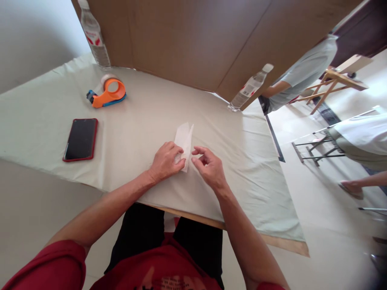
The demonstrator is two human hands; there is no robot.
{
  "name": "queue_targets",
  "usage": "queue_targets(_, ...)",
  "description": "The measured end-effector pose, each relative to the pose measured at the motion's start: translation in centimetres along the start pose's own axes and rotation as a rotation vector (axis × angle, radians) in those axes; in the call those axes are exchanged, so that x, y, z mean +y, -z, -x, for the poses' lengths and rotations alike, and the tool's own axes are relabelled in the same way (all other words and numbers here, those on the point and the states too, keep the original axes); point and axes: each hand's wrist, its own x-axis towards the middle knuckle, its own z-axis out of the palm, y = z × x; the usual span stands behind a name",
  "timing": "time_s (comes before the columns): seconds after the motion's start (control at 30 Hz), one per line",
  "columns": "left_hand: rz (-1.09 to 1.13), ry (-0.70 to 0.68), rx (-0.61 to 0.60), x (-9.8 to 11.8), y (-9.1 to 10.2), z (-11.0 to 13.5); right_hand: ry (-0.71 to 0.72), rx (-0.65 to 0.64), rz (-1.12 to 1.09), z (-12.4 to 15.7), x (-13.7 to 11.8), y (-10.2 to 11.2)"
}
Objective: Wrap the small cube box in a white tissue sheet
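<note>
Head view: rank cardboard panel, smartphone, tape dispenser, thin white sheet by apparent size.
1. Cardboard panel
2. Smartphone
3. Tape dispenser and thin white sheet: unsure, not ranked; the left hand partly covers the sheet.

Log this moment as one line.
left hand: on thin white elongated sheet | right hand: beside it, contact unclear | around: rectangular red-cased phone, orange-and-blue tape dispenser on pale cloth

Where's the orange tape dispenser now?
In the head view, the tape dispenser lies on the left of the cloth, between the red-edged phone and the left bottle.
</note>
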Motion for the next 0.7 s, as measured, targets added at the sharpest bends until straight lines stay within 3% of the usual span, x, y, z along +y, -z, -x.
queue_targets(0.1, -0.09, -0.037, -0.024, 0.5, 0.5, -0.2, -0.028, 0.008, 0.022, -1.8, 0.8, 0.5)
queue_targets(0.37, -0.227, -0.042, -0.285, 1.4, 1.0, -1.5, 0.052, -0.029, 0.101, -4.7, 2.6, -0.2)
queue_targets(0.57, -0.18, -0.038, -0.173, 1.4, 0.1, -0.4, 0.21, -0.092, 0.245, -5.2, 3.3, -0.1)
queue_targets(0.7, -0.1, -0.076, -0.124, 1.4, 0.2, -0.1, 0.203, -0.162, 0.365, -5.7, 3.7, -0.8)
